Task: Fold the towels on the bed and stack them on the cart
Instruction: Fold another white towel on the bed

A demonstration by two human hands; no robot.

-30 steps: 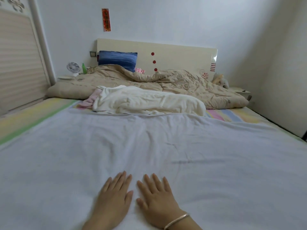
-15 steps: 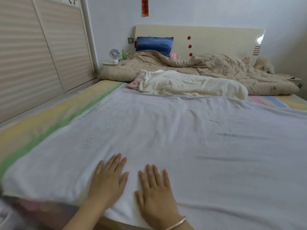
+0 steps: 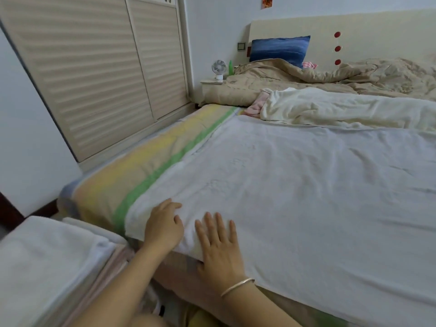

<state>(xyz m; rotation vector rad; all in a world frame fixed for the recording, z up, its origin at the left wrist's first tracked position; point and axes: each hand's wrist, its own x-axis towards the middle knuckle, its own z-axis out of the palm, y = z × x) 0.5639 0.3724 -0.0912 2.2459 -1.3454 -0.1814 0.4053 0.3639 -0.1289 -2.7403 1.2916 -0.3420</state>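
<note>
Bed: towel under left hand, right hand.

Under the left hand and right hand, the white towel is matt terry cloth, nubbly and faintly creased. The bangle on the right wrist is polished metal. Left of the hands, the folded towels look plush, and the striped sheet is smoother woven cloth. Far beyond the hands, the quilt is crinkled fabric and the headboard is glossy.
</note>
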